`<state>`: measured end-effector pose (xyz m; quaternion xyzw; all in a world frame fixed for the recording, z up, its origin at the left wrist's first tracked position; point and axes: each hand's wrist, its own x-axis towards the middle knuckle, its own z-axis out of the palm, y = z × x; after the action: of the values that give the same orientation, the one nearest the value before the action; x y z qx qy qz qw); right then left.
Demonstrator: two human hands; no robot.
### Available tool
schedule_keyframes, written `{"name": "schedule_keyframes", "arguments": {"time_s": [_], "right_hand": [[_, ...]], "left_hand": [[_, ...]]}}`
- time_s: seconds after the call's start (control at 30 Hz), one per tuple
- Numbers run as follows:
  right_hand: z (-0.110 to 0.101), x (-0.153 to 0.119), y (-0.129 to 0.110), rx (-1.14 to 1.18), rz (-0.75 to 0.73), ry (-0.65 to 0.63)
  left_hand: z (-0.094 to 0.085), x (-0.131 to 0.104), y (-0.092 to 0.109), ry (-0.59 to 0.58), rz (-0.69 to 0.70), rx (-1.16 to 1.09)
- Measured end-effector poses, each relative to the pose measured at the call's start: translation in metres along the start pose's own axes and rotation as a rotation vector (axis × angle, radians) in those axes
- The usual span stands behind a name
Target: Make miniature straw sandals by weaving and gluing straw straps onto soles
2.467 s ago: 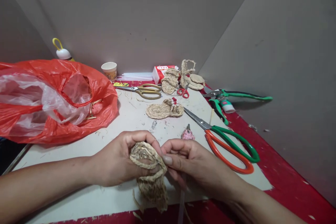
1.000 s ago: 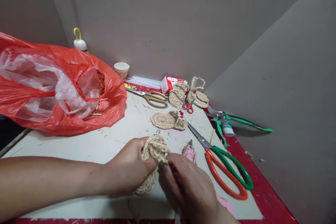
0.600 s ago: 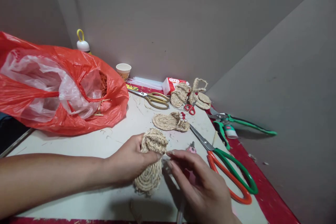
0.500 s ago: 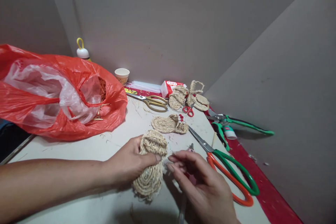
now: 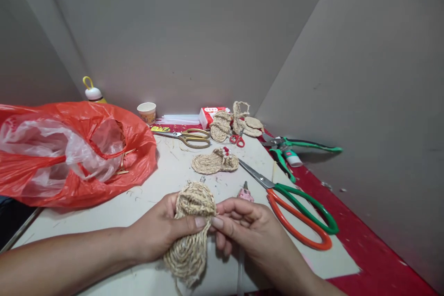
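My left hand [image 5: 166,224] is wrapped round a small woven straw slipper [image 5: 189,249], its thumb lying across the strap. At the slipper's right edge, my right hand [image 5: 239,224] has thumb and forefinger pinched together; whatever is between the fingertips is too small to make out. Just beyond lies another straw slipper [image 5: 208,162] with red and white beads on its strap. A glue gun with a pink body [image 5: 245,194] and dark nozzle lies behind my right hand, partly hidden by it.
Large scissors [image 5: 298,212] with green and orange handles lie at the right. Red plastic bag [image 5: 138,166] fills the left. Farther back are gold-handled scissors [image 5: 196,138], a paper cup [image 5: 147,113], small red scissors [image 5: 237,140], more straw pieces [image 5: 220,126] and green-handled shears [image 5: 308,144].
My right hand has moved in to the slipper's edge and its fingertips have closed there. The slipper in my left hand sits slightly lower and farther left in view. The camera view has shifted.
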<state>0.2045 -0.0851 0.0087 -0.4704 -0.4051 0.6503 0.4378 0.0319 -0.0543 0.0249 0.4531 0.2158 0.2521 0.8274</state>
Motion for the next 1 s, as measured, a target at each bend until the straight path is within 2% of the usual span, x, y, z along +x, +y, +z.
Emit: {"name": "schedule_keyframes", "arguments": {"time_s": [0.13, 0.3, 0.47, 0.77, 1.0], "right_hand": [[-0.0014, 0.0041, 0.002, 0.038, -0.011, -0.016], [-0.003, 0.0057, 0.0033, 0.135, 0.005, -0.084], [-0.0027, 0.0033, 0.0029, 0.116, -0.019, -0.035], [0.0013, 0.0049, 0.0097, 0.244, -0.003, -0.061], [0.0035, 0.0078, 0.0046, 0.304, 0.04, -0.047]], "left_hand": [[0.0017, 0.0013, 0.0008, 0.015, 0.015, 0.03], [0.0017, 0.0004, -0.0024, 0.092, 0.056, 0.002], [0.0018, -0.0022, -0.0002, 0.175, 0.094, 0.015], [0.0007, -0.0011, -0.0071, 0.172, 0.086, 0.054], [0.0006, 0.0024, -0.0076, 0.171, 0.117, 0.069]]}}
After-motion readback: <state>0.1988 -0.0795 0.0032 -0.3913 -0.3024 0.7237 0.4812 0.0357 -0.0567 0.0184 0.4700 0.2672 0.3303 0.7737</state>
